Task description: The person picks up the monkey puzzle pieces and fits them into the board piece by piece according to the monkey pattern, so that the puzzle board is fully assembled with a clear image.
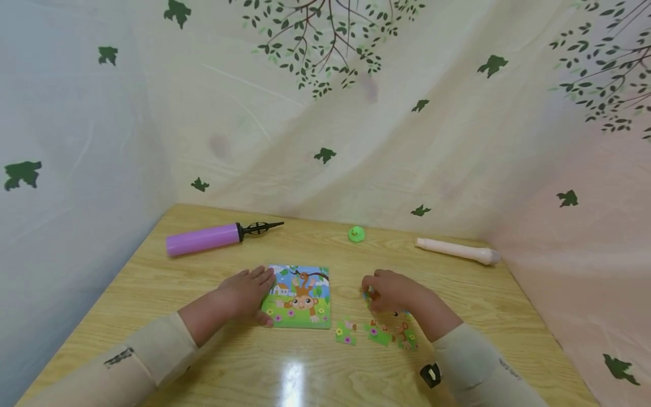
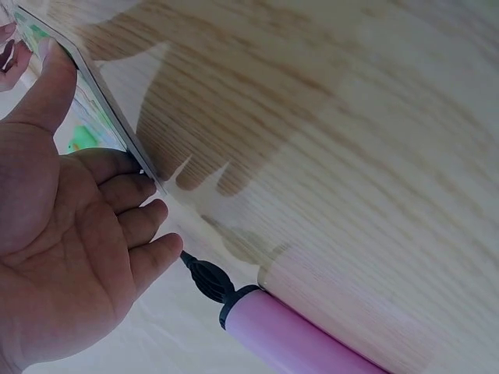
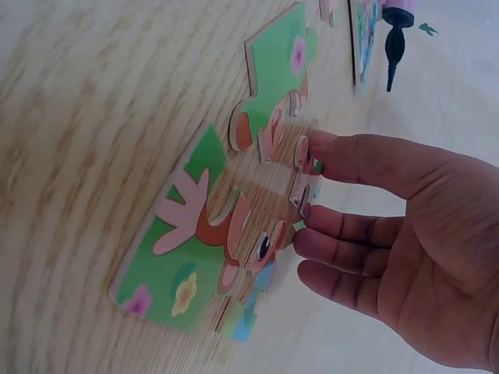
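A square picture board [image 1: 300,297] with a cartoon monkey hanging from a branch lies flat on the table. My left hand [image 1: 241,294] rests along its left side, thumb and fingers spread at the edge. To the right of the board, my right hand [image 1: 396,291] pinches a jigsaw piece [image 3: 302,175] between thumb and fingertips, partly hidden in the head view. Close by lie loose jigsaw pieces: a green flowered one [image 1: 342,334], one with a pink flower [image 3: 281,62], and a corner one showing the monkey's hand [image 3: 183,226].
Along the back of the wooden table [image 1: 254,367] lie a purple hand pump [image 1: 203,240], a green toy duck [image 1: 356,234] and a pale stick [image 1: 452,250] with a clear knobbed end. A leaf-patterned cloth [image 1: 264,141] hangs behind and on both sides.
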A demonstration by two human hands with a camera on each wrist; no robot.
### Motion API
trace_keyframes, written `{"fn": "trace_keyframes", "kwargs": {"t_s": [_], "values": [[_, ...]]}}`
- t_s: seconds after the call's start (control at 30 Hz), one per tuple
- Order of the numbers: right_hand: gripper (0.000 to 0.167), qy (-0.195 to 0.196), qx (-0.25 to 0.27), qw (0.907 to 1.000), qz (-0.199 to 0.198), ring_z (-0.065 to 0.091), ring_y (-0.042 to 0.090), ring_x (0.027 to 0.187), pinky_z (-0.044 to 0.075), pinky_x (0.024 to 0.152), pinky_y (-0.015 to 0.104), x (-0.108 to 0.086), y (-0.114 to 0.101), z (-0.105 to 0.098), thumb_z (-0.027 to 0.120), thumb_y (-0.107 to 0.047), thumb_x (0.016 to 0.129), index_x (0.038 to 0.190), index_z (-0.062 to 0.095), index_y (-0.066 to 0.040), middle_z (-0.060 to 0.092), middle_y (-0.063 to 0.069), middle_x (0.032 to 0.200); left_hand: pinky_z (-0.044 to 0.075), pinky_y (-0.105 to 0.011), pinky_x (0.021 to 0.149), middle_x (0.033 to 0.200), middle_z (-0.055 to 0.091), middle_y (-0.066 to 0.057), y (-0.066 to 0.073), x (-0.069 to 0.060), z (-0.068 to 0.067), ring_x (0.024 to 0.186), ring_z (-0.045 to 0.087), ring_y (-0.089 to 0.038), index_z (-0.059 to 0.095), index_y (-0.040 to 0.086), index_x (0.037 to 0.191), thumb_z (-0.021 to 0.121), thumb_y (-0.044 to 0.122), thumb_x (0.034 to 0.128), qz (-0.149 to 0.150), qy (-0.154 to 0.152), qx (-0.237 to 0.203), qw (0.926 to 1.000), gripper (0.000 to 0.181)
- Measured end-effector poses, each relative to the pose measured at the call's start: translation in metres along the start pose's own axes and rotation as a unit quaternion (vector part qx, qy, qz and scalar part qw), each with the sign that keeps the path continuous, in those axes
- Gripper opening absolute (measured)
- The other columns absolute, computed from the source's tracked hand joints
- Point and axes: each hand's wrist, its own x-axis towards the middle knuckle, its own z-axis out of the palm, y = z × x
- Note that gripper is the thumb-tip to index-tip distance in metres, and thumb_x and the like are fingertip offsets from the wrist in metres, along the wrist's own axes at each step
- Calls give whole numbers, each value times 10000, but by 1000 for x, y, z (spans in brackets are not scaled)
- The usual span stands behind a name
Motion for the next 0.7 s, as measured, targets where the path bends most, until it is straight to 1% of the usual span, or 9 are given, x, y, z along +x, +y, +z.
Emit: {"fn": "trace_keyframes", "kwargs": {"t_s": [0.1,0.23,0.33,0.5,0.63,0.7], "values": [[212,72,-275,9996,-60,459,150,748,415,645,318,2,-2,0,724,-226,883,1060,608,-215,512,-16,883,208,-528,1218,1614,233,-171,0,0,0,1498,187,-365,296,-5,1523,656,624,829,-6,5,39,10000,1004],[220,182,-618,9977,-197,438,156,722,381,620,313,5,-3,2,735,-265,876,1031,589,-208,477,-31,840,210,-526,1217,1613,236,-171,-1,0,1,1497,189,-366,299,-5,1521,657,626,825,-12,16,57,10000,1006],[214,251,-735,9965,-317,425,169,716,362,608,316,8,-4,2,720,-267,881,1032,583,-202,471,-25,828,209,-524,1219,1613,235,-172,-1,-1,1,1497,187,-367,299,-8,1521,660,620,826,-13,9,16,10000,1004],[196,245,-658,9972,-247,458,182,766,419,644,342,16,-5,1,678,-278,903,1062,593,-200,527,6,906,211,-524,1218,1613,235,-174,-1,-2,0,1497,190,-366,302,-10,1519,660,617,829,-12,26,13,10000,998],[237,42,-491,9988,-41,483,177,784,459,693,366,18,-8,-2,675,-299,912,1124,615,-212,545,22,968,211,-524,1218,1612,236,-174,0,-2,0,1496,193,-366,302,-10,1519,662,614,829,-10,46,15,10000,998],[276,-69,-296,9995,70,496,177,778,465,702,370,16,-8,-4,676,-271,912,1173,609,-210,549,25,1000,211,-523,1218,1613,234,-174,0,-2,0,1496,192,-366,300,-9,1520,662,614,829,-21,39,4,10000,998]]}}
